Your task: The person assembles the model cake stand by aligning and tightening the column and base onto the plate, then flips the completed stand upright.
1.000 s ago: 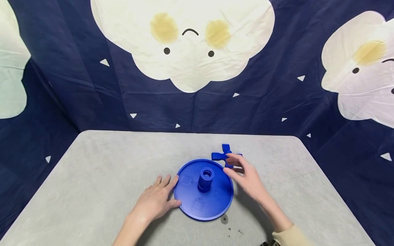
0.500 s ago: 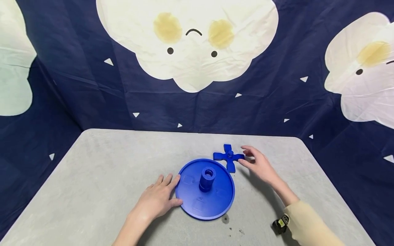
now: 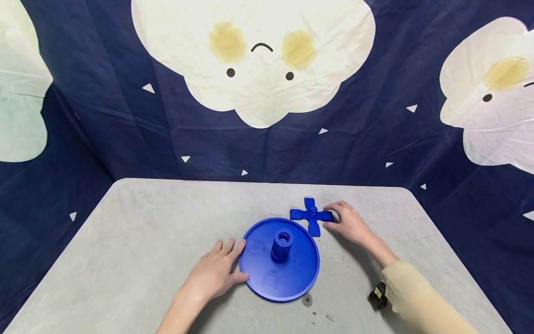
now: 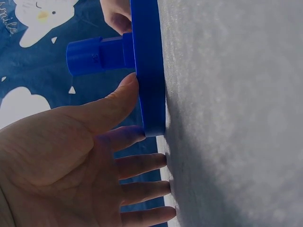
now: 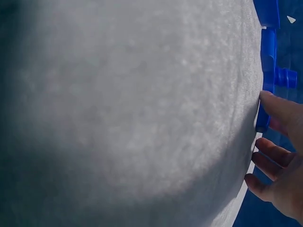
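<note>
A blue round plate [image 3: 260, 273] with a raised rim lies on the table, a hollow post [image 3: 282, 246] standing up from its middle. My left hand [image 3: 212, 273] rests beside its left edge, thumb and index finger against the rim. In the left wrist view the fingers [image 4: 142, 165] are spread and fairly straight. Just behind the plate lies a blue four-armed cross [image 3: 312, 215] with a short peg at its centre. My right hand [image 3: 348, 224] pinches the end of its right arm between thumb and fingers. In the right wrist view the thumb [image 5: 279, 106] partly covers the cross.
The grey table [image 3: 158, 222] has rounded far corners. Behind it hangs a dark blue cloth [image 3: 292, 157] with pale clouds. A small black device [image 3: 378, 296] is at the right sleeve [image 3: 417, 292]. Dark specks mark the tabletop near the plate.
My right hand has moved right, off the cross's middle, and closed in on its right arm. The left hand stays at the plate's rim.
</note>
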`<action>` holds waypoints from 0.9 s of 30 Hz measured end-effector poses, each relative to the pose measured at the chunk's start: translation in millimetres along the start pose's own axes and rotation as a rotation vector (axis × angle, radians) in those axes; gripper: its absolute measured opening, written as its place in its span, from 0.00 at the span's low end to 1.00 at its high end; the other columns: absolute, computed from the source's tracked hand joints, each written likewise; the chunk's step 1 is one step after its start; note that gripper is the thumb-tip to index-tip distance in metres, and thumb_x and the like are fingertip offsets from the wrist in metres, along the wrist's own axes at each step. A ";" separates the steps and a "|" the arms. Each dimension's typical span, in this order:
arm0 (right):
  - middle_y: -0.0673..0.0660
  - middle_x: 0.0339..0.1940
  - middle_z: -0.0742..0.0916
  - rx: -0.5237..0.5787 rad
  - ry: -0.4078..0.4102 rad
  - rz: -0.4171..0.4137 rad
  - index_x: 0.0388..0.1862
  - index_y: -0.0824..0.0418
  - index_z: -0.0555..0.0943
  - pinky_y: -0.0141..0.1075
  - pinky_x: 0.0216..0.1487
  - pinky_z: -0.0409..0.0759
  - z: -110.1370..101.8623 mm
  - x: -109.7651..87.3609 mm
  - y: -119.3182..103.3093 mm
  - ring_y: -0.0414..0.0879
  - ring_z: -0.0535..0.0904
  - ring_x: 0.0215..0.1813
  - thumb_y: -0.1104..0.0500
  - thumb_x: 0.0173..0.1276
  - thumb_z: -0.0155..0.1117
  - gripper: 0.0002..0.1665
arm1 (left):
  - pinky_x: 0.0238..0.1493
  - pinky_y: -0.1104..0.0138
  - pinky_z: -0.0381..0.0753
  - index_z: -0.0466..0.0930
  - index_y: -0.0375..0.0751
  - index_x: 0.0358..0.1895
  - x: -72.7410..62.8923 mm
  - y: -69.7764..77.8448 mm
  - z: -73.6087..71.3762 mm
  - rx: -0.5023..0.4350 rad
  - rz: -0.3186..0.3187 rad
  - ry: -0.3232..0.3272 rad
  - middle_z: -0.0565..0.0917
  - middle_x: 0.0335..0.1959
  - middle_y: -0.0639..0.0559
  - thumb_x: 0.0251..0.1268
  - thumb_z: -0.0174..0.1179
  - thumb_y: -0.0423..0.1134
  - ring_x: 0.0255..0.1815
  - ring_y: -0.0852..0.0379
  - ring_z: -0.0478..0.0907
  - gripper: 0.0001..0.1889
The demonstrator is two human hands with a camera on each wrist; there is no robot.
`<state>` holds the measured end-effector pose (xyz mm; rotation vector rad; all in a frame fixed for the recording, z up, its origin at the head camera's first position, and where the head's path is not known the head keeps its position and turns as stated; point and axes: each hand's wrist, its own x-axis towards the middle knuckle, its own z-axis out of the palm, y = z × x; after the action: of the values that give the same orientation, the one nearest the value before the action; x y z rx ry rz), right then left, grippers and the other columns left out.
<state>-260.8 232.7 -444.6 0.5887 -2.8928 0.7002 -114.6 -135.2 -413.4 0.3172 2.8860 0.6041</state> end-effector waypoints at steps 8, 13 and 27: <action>0.64 0.49 0.88 -0.005 0.026 -0.015 0.46 0.64 0.86 0.58 0.59 0.80 0.3 1.5 2.6 0.61 0.83 0.55 0.62 0.62 0.76 0.14 | 0.71 0.32 0.68 0.68 0.42 0.77 0.0 0.0 0.5 -0.005 -0.002 -0.010 0.69 0.77 0.34 0.62 0.70 0.56 0.79 0.26 0.61 0.42; 0.61 0.46 0.88 0.077 0.019 0.015 0.47 0.63 0.83 0.54 0.57 0.79 -6.6 3.0 1.1 0.56 0.82 0.51 0.63 0.65 0.74 0.13 | 0.72 0.32 0.67 0.68 0.43 0.77 0.1 -0.1 -0.1 -0.006 -0.003 -0.014 0.69 0.77 0.34 0.63 0.69 0.56 0.79 0.26 0.61 0.42; 0.61 0.45 0.91 0.374 0.160 -0.021 0.58 0.63 0.84 0.47 0.58 0.87 -29.3 4.6 -26.4 0.53 0.88 0.51 0.61 0.66 0.75 0.21 | 0.72 0.32 0.67 0.68 0.42 0.77 0.4 -0.5 0.4 -0.007 0.004 -0.010 0.69 0.77 0.34 0.63 0.69 0.56 0.79 0.26 0.61 0.42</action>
<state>-254.2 222.9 -406.7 0.5676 -2.6186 1.2378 -114.9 -135.4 -414.0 0.3234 2.8740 0.6117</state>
